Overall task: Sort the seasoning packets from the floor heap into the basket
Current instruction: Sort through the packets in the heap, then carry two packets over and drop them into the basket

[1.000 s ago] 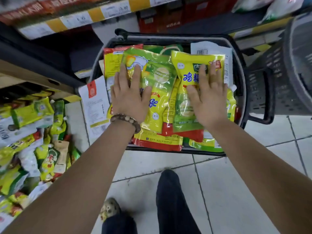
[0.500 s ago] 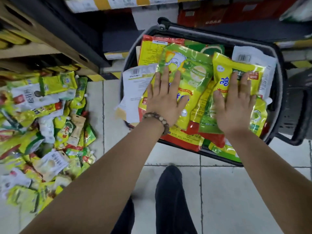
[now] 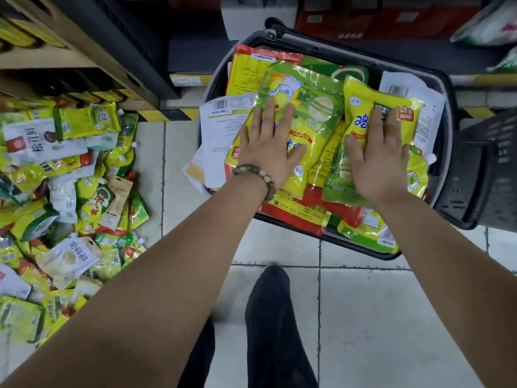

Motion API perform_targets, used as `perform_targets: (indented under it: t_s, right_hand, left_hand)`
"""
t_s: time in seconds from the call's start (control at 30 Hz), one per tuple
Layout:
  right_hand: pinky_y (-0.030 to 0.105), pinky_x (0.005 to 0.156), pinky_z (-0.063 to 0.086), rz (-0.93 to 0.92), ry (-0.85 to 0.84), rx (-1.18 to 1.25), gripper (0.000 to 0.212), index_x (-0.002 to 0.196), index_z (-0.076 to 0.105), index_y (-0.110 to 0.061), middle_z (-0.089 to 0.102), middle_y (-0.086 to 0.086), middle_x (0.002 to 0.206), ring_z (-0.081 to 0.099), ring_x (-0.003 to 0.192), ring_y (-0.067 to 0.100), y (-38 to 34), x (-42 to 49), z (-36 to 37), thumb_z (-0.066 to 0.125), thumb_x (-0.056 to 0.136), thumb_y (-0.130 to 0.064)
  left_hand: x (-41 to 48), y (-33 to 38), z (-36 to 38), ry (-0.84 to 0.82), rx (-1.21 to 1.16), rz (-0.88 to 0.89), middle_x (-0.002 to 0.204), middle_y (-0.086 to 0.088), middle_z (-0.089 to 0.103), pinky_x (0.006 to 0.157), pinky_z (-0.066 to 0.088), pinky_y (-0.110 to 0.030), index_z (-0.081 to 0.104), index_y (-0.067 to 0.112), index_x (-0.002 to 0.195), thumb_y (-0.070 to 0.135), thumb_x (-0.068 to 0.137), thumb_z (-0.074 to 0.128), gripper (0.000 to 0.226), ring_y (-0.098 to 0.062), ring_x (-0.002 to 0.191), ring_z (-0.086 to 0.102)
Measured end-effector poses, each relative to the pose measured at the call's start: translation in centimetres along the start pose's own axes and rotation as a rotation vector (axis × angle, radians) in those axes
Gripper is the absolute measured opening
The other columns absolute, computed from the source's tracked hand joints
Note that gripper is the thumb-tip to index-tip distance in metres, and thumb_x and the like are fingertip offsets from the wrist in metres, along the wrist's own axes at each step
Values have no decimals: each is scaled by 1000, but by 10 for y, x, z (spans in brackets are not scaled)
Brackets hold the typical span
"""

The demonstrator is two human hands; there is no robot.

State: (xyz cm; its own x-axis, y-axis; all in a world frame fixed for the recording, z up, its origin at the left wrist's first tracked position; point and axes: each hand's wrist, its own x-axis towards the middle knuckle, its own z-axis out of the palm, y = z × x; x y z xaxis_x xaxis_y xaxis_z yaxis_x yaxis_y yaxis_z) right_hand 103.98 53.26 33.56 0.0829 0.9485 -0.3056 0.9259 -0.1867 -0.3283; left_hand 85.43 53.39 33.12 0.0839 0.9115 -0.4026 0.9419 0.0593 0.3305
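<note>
With straight, spread fingers [image 3: 270, 116], the left hand [image 3: 268, 155] and right hand [image 3: 377, 161] press flat on light, soft, slippery-looking seasoning packets [image 3: 313, 113] in the basket [image 3: 451, 121], the floor heap [image 3: 64, 177] lying well apart; pinching an edge seam probably holds best.

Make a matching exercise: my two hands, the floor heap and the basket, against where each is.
1 left hand
2 right hand
3 heap of green-yellow seasoning packets
4 dark plastic basket

A on white floor tiles
B on yellow packet with blue characters
C on green packet with cartoon chef
D holding piled packets

Pairs: 1-C, 2-B, 3-A, 4-D
</note>
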Motion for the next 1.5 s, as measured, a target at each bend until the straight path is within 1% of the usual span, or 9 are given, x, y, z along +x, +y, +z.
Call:
perform_targets:
  t_s: [0.2,0.37,0.47,0.57,0.73,0.93,1.1,1.23,1.5]
  right_hand:
    - [38,113,25,-142,159,156,56,145,34,-9,29,19,151,26,141,31,-35,-22,-11,51,94,-27]
    - [8,91,28,-336,172,393,40,128,53,-4,53,17,128,48,118,24,-108,-72,9,51,89,-13]
    - [14,77,35,-460,96,445,35,117,59,-1,61,17,112,55,99,24,-152,-110,47,48,87,-12]
    - [26,80,45,-456,-87,413,35,118,59,-4,63,13,112,60,99,28,-181,-138,104,48,87,-16]
    - [25,95,38,-139,-404,270,40,134,48,-16,52,3,136,49,123,19,-207,-134,207,51,94,-14]
    - [25,88,38,176,-427,236,42,133,48,-12,55,8,132,53,116,24,-210,-68,331,54,91,-15]
    - [36,101,39,-137,-571,-52,53,141,38,-16,39,13,142,42,128,30,-206,8,416,50,90,-5]
    - [43,106,35,-514,-591,-415,65,145,31,-20,21,12,154,29,136,35,-206,71,471,50,87,0]
    - [48,115,7,-635,-495,-721,117,151,9,-23,10,15,156,6,145,32,-221,133,511,86,62,-30]
  left_hand:
    - [-34,-27,-28,186,-349,-66,157,-4,20,114,23,-38,36,23,144,34,89,55,60,-20,140,29]
    - [-84,-98,-43,315,-531,-201,135,-9,50,94,34,-16,56,11,127,26,82,54,47,-23,118,51]
    - [-111,-158,-38,308,-565,-313,129,-9,54,89,34,-17,57,9,124,15,87,59,37,-23,116,52]
    - [-130,-215,-26,270,-592,-419,127,-6,56,87,41,-22,58,12,123,13,88,60,34,-21,112,56]
    - [-145,-298,9,193,-590,-503,128,-6,54,79,36,-17,57,13,124,12,89,60,35,-21,110,55]
    - [-139,-381,96,123,-665,-598,130,-2,54,77,36,-15,58,17,123,12,90,58,33,-15,109,57]
    - [-117,-430,176,157,-681,-674,103,4,56,61,35,-4,61,17,118,8,89,56,31,-8,85,53]
    - [-107,-453,233,196,-763,-757,92,4,59,72,42,-23,63,17,112,4,87,55,29,-16,79,55]
    - [-98,-471,292,275,-866,-829,82,3,61,57,36,-9,63,20,109,5,90,54,26,-7,64,53]
